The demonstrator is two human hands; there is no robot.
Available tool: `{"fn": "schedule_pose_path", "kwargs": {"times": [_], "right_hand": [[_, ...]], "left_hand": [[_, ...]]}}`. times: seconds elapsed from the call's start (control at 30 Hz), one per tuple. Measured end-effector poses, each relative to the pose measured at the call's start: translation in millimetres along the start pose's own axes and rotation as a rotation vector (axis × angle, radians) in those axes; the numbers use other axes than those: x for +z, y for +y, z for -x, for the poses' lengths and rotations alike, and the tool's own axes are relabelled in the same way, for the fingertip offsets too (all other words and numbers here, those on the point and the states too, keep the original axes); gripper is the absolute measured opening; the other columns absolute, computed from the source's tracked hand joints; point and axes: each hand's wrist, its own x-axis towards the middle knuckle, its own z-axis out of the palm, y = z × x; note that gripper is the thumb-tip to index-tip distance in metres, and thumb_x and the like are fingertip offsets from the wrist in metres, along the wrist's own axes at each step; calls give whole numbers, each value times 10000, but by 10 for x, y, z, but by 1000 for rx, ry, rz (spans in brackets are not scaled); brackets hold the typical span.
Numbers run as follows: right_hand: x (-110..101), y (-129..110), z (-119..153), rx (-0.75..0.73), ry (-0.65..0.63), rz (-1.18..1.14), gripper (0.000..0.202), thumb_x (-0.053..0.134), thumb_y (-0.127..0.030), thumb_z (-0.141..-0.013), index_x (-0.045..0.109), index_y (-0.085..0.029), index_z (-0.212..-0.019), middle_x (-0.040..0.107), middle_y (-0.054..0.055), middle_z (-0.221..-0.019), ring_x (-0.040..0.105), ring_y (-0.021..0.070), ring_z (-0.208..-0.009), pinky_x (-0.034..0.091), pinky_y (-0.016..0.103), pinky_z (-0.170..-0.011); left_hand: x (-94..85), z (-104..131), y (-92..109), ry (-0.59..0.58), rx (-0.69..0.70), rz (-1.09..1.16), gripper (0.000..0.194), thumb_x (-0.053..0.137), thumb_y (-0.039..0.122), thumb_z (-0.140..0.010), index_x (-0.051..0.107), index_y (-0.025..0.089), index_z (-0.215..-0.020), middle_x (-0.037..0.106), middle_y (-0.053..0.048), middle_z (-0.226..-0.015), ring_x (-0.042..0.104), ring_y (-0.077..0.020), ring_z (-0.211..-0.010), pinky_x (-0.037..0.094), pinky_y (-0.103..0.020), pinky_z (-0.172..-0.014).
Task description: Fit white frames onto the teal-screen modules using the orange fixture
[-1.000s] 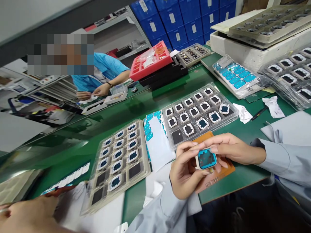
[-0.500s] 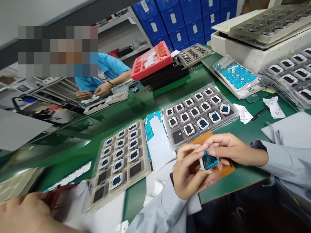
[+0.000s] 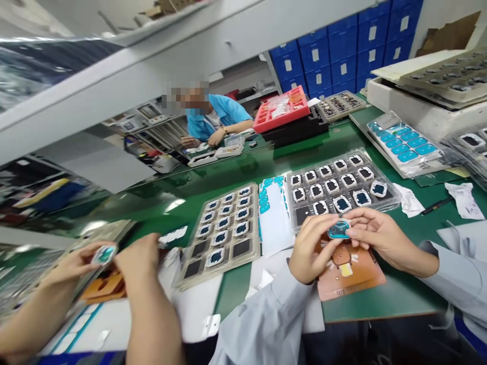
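My left hand (image 3: 312, 247) and my right hand (image 3: 375, 232), in grey sleeves, meet around a small rounded-square watch case (image 3: 339, 229) with a blue face. Fingers of both hands grip it by its edges, left hand on the left, right hand on the right. Beneath the case lies an orange fixture plate (image 3: 365, 279), partly covered by my hands. Just behind them sits a clear tray (image 3: 393, 195) of white-rimmed watch frames; one frame at its right lies askew. A second tray (image 3: 243, 253) of such frames stands to the left, with several bare dark pockets.
At left, a neighbour's bare hands (image 3: 139, 258) work with another watch piece (image 3: 104, 255) over an orange fixture (image 3: 104, 286). Blue stickers (image 3: 407, 139), a black pen (image 3: 437, 205) and crumpled wrappers (image 3: 411, 202) lie rightward. A red tray (image 3: 281, 109) and another person (image 3: 228, 119) are behind.
The view has swung left, so the scene sits farther right. More of the orange plate shows below the watch case. The neighbour's hands and their watch piece have come into view.
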Motion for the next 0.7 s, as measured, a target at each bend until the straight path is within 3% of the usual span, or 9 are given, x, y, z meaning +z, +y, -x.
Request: {"fn": "schedule_pose_path", "kwargs": {"times": [0.17, 0.27, 0.47, 0.57, 0.7], "right_hand": [[-38, 93, -1, -374, -61, 490, 151, 708, -367, -869, 751, -235, -927, 737, 58, -952, 703, 204, -866, 601, 319, -769], [-41, 98, 22, -522, -68, 652, 134, 631, -302, -929, 733, -269, -1011, 693, 63, -1143, 666, 223, -1044, 585, 329, -839], [-143, 50, 22, -619, -65, 800, 111, 578, -279, -967, 684, -301, -994, 637, 33, -1136, 623, 187, -1061, 531, 297, -876], [-207, 39, 19, -620, -152, 828, 115, 566, -313, -977, 681, -303, -984, 619, 29, -1147, 616, 185, -1078, 518, 287, -901], [-270, 36, 17, -646, -195, 840, 130, 566, -357, -977, 689, -314, -976, 614, 20, -1136, 621, 177, -1067, 519, 268, -893]], "left_hand": [[-53, -21, -5, -40, 148, -420, 302, 519, 119, -945, 610, 223, -1213, 701, -41, -941, 580, -185, -907, 464, -323, -758], [-181, -19, -99, -27, 98, -495, 275, 484, 97, -951, 640, 211, -1148, 732, -31, -953, 584, -194, -944, 472, -339, -787], [-383, 56, -603, -42, -76, -500, 301, 425, 43, -915, 692, 161, -984, 734, -74, -1021, 667, -177, -983, 562, -339, -884], [-363, 99, -784, -107, -110, -507, 384, 407, -40, -815, 716, 167, -911, 718, -73, -1131, 688, -158, -1021, 583, -292, -888], [-289, 108, -864, -180, -165, -522, 441, 420, -63, -729, 739, 163, -934, 705, -76, -1191, 677, -173, -1091, 571, -302, -954]]}}
